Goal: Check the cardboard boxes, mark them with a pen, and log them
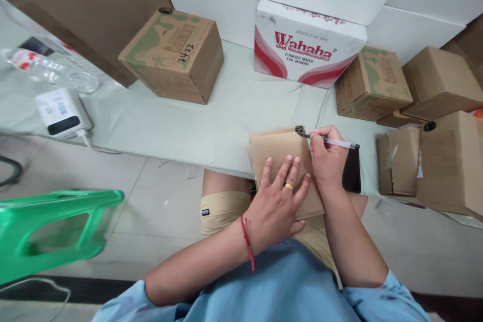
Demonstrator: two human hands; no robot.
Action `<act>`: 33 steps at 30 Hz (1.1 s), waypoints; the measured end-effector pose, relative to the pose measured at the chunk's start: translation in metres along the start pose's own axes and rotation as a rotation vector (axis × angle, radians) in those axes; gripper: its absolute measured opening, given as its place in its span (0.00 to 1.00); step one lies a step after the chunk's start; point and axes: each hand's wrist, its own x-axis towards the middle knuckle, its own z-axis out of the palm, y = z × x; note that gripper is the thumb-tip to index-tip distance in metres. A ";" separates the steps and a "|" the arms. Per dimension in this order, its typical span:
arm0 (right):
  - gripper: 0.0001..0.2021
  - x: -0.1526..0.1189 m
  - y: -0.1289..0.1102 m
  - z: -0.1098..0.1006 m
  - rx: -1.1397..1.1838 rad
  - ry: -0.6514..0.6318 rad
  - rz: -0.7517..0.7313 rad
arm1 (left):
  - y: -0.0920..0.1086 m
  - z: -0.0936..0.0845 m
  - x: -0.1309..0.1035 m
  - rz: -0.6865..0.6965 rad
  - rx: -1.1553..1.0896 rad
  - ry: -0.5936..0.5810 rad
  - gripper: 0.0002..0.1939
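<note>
My left hand (279,204) lies with its fingers spread on a flat brown cardboard piece (277,148), which rests partly over the table edge above my lap. A ring and a red bracelet show on this hand and wrist. At the right side of the cardboard, my right hand (328,161) is closed around a clear pen (339,142). The pen's tip points left, at a black mark (300,131) on the cardboard's upper right corner. A black flat object (351,171) lies partly hidden behind my right hand.
A brown box (177,55) marked 2422 and a white Wahaha carton (302,48) stand at the back. Several cardboard boxes (449,161) fill the right side. On the left are a white power bank (62,112), a plastic bottle (60,70) and a green stool (56,226).
</note>
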 end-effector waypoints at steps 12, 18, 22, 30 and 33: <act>0.15 0.013 0.049 -0.048 -0.738 -0.120 -0.161 | -0.003 -0.006 0.003 -0.002 -0.034 -0.021 0.52; 0.27 0.004 0.075 -0.075 -1.107 -0.391 -0.053 | -0.002 -0.006 0.004 -0.013 -0.048 -0.033 0.52; 0.39 -0.014 0.088 -0.107 -1.215 -0.135 0.149 | -0.004 -0.008 0.006 -0.014 -0.052 -0.041 0.53; 0.44 -0.039 0.097 -0.129 -1.265 -0.167 0.451 | -0.025 -0.027 0.008 0.042 -0.111 -0.137 0.49; 0.45 -0.026 0.102 -0.124 -1.191 -0.108 0.496 | -0.029 -0.027 0.007 0.048 -0.129 -0.148 0.47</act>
